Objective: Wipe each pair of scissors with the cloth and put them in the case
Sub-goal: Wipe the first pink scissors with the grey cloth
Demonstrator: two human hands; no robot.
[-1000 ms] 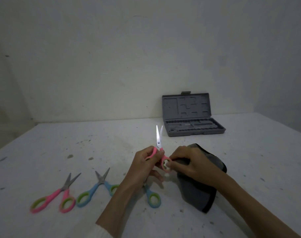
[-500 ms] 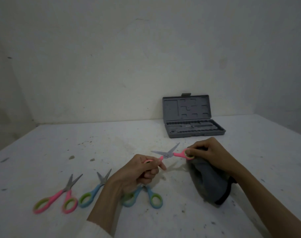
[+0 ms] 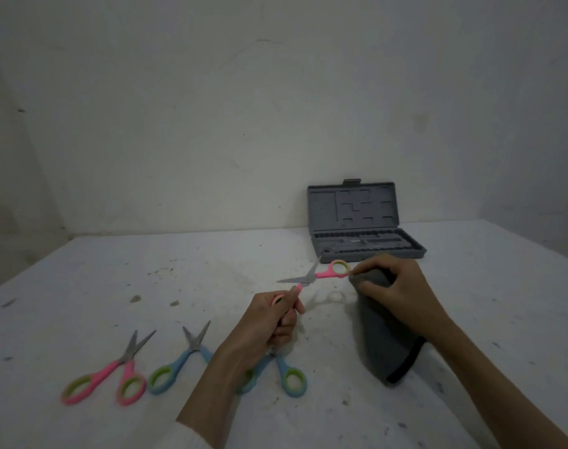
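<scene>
My left hand grips one handle of a pink pair of scissors, held above the table with its blades spread wide. My right hand pinches the other pink handle ring and also clutches the grey cloth, which hangs down to the table. Lying on the table are another pink pair at the left, a blue pair beside it, and a second blue pair partly hidden under my left wrist. The grey case stands open at the back.
The white table is speckled with dirt and meets a pale wall behind the case. Its left edge runs diagonally at the far left.
The pink scissors went from upright and nearly closed to lying sideways with blades spread. My right hand has moved up and to the right, lifting the cloth with it.
</scene>
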